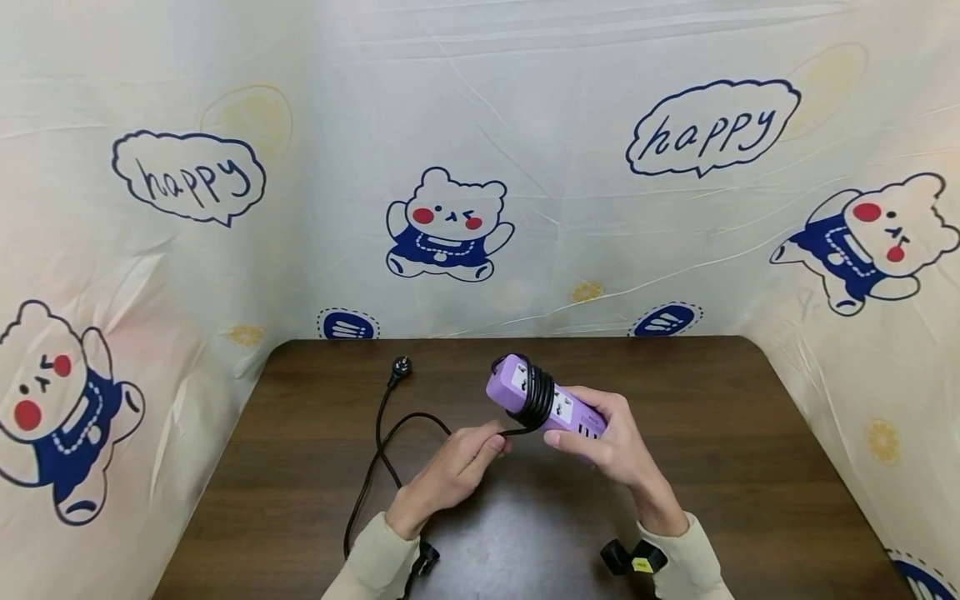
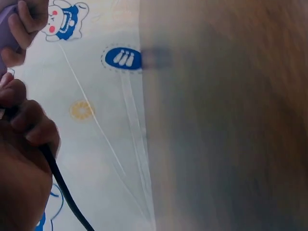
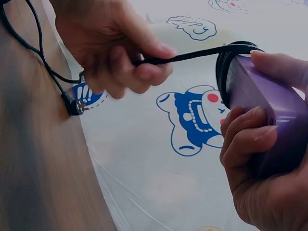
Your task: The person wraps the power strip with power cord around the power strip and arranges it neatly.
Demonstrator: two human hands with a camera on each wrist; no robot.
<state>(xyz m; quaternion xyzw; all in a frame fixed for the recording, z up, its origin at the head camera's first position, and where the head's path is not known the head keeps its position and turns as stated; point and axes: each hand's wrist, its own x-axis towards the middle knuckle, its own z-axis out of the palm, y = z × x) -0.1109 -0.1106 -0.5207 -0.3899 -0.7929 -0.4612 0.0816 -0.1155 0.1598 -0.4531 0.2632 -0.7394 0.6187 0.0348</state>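
Note:
A purple power strip is held up over the table, gripped near one end by my right hand. Several turns of black cord wrap round its other end. From those turns the cord runs taut to my left hand, which pinches it between thumb and fingers. In the right wrist view the stretched cord spans from the left hand to the strip. Past the left hand, the loose cord loops over the table to its plug, lying near the back edge.
The brown wooden table stands against a pale printed cloth that hangs behind it and at both sides. Wrist-worn black camera pieces show by the right cuff. The loose cord crosses itself left of the left hand.

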